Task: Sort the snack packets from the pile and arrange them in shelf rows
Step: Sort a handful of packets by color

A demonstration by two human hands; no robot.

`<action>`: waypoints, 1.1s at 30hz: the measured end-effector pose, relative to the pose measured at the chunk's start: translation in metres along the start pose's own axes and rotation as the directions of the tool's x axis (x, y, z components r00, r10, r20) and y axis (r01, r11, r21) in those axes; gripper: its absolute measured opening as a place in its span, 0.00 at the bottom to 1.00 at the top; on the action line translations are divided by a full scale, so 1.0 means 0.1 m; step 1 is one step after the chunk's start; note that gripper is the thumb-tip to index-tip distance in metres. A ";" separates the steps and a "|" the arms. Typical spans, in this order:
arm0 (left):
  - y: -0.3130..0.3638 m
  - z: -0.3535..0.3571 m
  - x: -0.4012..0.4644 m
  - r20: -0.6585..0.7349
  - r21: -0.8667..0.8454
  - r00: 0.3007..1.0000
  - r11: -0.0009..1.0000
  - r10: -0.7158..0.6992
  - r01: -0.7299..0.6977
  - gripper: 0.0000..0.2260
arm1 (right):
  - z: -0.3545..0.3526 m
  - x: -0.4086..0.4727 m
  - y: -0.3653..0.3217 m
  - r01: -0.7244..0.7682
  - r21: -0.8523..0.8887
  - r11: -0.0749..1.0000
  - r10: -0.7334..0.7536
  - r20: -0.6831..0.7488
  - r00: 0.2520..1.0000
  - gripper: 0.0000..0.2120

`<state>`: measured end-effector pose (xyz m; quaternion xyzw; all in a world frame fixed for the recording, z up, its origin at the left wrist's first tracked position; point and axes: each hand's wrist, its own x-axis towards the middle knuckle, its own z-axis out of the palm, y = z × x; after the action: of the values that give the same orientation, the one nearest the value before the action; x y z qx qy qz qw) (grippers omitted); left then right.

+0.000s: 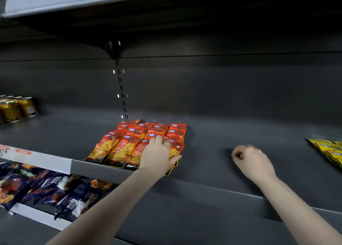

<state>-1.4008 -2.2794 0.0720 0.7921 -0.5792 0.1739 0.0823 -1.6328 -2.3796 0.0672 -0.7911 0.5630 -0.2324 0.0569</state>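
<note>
I take the block of orange snack packets (137,143) on the middle shelf (212,163) as my landmark and place everything from it. The packets lie overlapped in several rows running from the shelf's front lip back toward the rear wall, faces up, so I judge this block is the sorted row being built. My left hand (157,158) lies on the right front corner of that block, fingers spread flat over the tops and the thumb hooked round the outer edge of the rightmost front packet (174,153), which juts a little over the lip; I read that as squaring the stray one back into line rather than lifting it. My right hand (249,161) hovers to the right of the block, over bare shelf, fingers curled in on themselves with nothing visible inside them; I guess it waits to steady or fetch. Far to the right of the block, at the frame edge, a heap of yellow packets (329,150) lies on the same shelf, loosely fanned. Far to the left stand gold cans (16,109), upright and close together. Below and left of the block, the lower shelf (37,216) holds dark blue packets (46,187) lying loosely, not in tidy rows.
</note>
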 end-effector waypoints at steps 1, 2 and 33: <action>0.00 0.00 -0.01 0.003 -0.016 1.000 1.000 -0.012 0.012 0.28 | 0.00 0.00 0.00 0.006 -0.003 1.000 -0.006 -0.001 1.000 0.08; 0.00 0.00 -0.01 0.006 -0.026 1.000 0.999 -0.024 0.024 0.28 | 0.00 0.00 0.00 0.011 -0.004 1.000 -0.011 -0.002 1.000 0.07; 0.24 -0.03 0.04 -0.146 -0.239 0.985 0.963 0.089 -0.122 0.20 | -0.15 -0.26 0.04 0.011 -0.390 0.921 -0.040 -0.066 0.997 0.11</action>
<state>-1.4227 -2.2891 0.0749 0.7302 -0.6310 0.1576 0.2095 -1.6495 -2.3546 0.0707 -0.7848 0.5894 -0.1454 -0.1249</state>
